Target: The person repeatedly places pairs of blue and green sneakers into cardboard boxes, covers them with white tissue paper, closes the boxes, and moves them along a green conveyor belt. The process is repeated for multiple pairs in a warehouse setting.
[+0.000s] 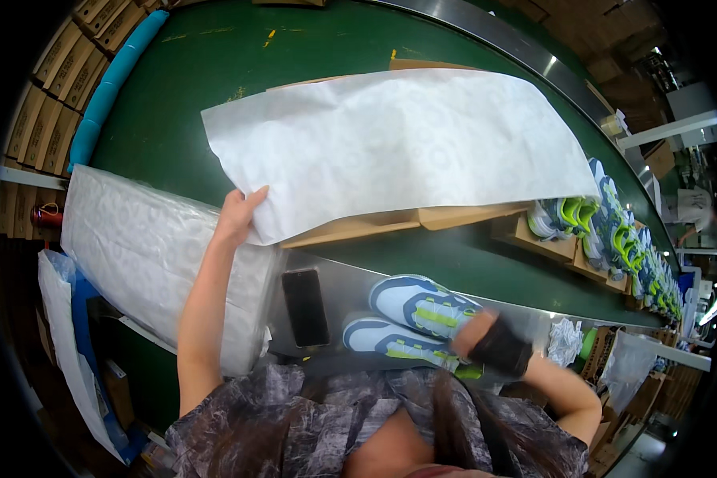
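Nearest me, at about five o'clock, my right hand (pixel 486 338), in a dark wrist wrap, rests on the heel end of a pair of pale blue sneakers with lime accents (pixel 410 319) lying side by side on the steel ledge (pixel 342 279); the fingers are hidden behind the shoes, so I cannot tell whether they are closed around one. Just to their nine o'clock lies a black phone (pixel 305 307), close but apart from them. Farther out, at ten o'clock, my left hand (pixel 237 215) pinches the near left corner of a sheet of white tissue paper (pixel 390 147), which drapes over an open cardboard shoebox (pixel 390 223) on the green conveyor belt (pixel 175 88). I judge the paper should be held taut and square to the box, lifted by its corner without creasing, while the shoes stay paired. A wrapped stack of tissue sheets (pixel 147 255) sits at eight o'clock, and boxed sneakers (pixel 605 231) line up toward three o'clock.
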`<state>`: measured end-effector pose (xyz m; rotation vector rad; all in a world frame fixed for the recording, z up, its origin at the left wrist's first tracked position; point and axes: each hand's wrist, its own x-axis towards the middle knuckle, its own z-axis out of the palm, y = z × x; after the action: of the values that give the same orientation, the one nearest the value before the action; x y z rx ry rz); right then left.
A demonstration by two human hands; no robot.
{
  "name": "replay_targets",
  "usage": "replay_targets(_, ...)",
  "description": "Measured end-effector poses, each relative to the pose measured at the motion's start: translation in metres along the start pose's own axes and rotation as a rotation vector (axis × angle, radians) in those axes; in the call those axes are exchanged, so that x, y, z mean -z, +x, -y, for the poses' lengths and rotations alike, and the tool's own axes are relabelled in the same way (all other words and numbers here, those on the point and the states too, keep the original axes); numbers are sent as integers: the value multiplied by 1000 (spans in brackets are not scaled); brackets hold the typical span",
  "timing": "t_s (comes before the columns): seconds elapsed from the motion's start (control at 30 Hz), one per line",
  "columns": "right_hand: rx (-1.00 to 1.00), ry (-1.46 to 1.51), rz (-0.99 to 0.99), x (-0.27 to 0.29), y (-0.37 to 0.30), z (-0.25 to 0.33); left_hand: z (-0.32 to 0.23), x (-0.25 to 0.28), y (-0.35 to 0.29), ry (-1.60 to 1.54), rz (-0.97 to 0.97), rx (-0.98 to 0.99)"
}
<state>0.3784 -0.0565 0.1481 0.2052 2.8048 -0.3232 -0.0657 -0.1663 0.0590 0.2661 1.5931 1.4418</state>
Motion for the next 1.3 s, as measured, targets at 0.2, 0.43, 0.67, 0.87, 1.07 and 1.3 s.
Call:
replay_targets(0.2,-497,8,-204,-99,-77,106,17,-10,2,107,6,-124)
replay_targets(0.43,-743,527,-349,-86,-50,105,17,13,-2,210,-5,-183)
replay_targets(0.67,-537,1227,-686,50,8,58,-12,45,-20,507,-46,-367)
replay_targets(0.87,-719,1385,-860,113,133,-18,-54,31,-40,534,-22,-375)
replay_targets(1.07,-613,1709,-679,36,267,-52,-87,-52,-33,243,276,-416)
replay_targets(1.3,-383,891,-421,32,265,-38,-44,-109,49,40,328,-293)
